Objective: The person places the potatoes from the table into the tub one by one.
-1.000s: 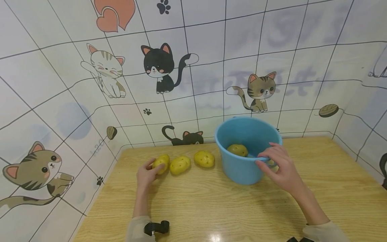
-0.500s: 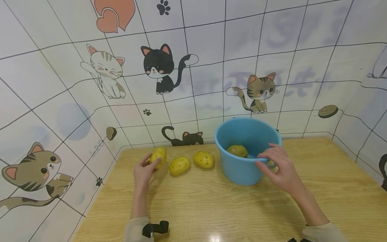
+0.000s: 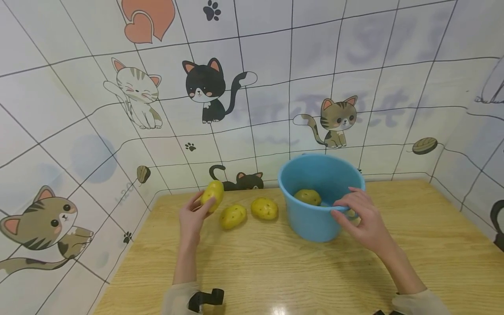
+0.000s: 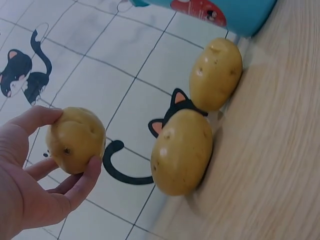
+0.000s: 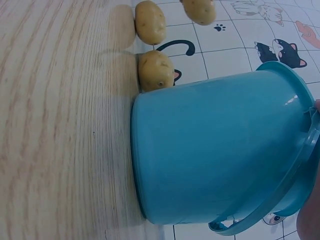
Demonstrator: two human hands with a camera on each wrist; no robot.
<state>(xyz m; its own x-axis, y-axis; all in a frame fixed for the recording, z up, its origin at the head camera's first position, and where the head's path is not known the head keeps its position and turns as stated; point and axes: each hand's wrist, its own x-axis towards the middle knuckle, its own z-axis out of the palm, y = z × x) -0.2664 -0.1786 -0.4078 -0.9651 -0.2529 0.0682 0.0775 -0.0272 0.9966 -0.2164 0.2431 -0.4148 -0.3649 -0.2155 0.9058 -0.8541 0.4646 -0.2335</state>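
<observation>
Left hand: the left hand (image 3: 191, 215) is holding a yellow potato (image 3: 212, 193) up off the wooden table (image 3: 275, 271), with thumb and fingers (image 4: 86, 177) curling round it (the left wrist view is showing the thumb on top and the fingertips underneath).

Held potato: it is hanging in the air at the left end of the row, in front of the cat-patterned wall (image 3: 252, 87), clear of the tabletop and apart from its neighbours.

Potatoes on the table: a middle potato (image 3: 233, 216) and a right potato (image 3: 264, 208) are lying side by side near the back edge; the two are nearly touching in the left wrist view, though whether they are actually meeting is hard to tell.

Right hand: the right hand (image 3: 360, 218) is resting on the near rim of the blue bucket (image 3: 315, 218), fingers bending over the edge and gripping it (the palm is sitting outside the bucket wall).

Bucket: it is standing upright on the table, just right of the right potato, with its handle (image 5: 270, 210) lying down against its side.

Inside the bucket: one more potato, the bucket potato (image 3: 308, 196), is lying at the bottom.

Sleeves: a light sleeve (image 3: 179, 297) is covering the left forearm, with a black strap clip (image 3: 204, 298) beside it.
</observation>
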